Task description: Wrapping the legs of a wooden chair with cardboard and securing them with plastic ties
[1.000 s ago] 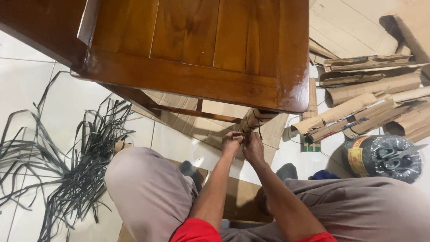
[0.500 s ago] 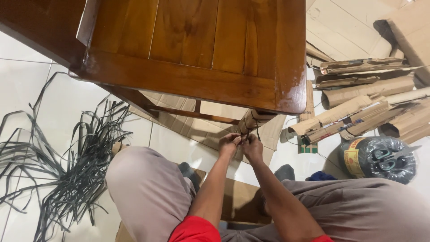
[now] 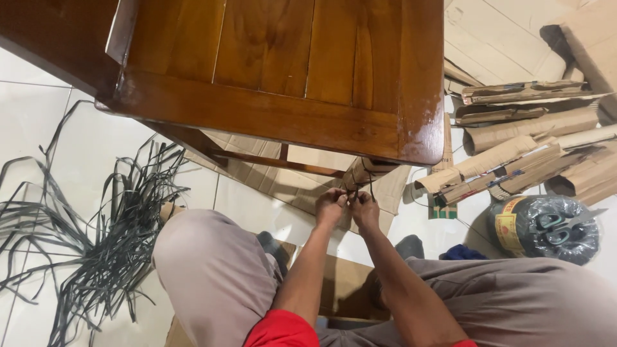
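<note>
**Tying strap round a wrapped chair leg**

Crouched on the floor, the person has the left hand (image 3: 331, 205) and right hand (image 3: 364, 209) pressed close together, both pinching a thin dark strap (image 3: 371, 186) against the cardboard-wrapped leg (image 3: 361, 172) under the wooden chair (image 3: 276, 71). Best to keep the strap taut while knotting, I'd say. Loose straps (image 3: 96, 238) lie left; a roll with scissors (image 3: 546, 226) sits right.

Fingertips of left hand (image 3: 331, 207) and right hand (image 3: 364, 210) bunched together, pinch too small to make out, thin dark strap (image 3: 371, 186) between them barely visible, wrapped chair leg (image 3: 360, 173) above the grip mostly hidden under the wooden seat (image 3: 276, 71) — seat itself cut off at the top edge
</note>
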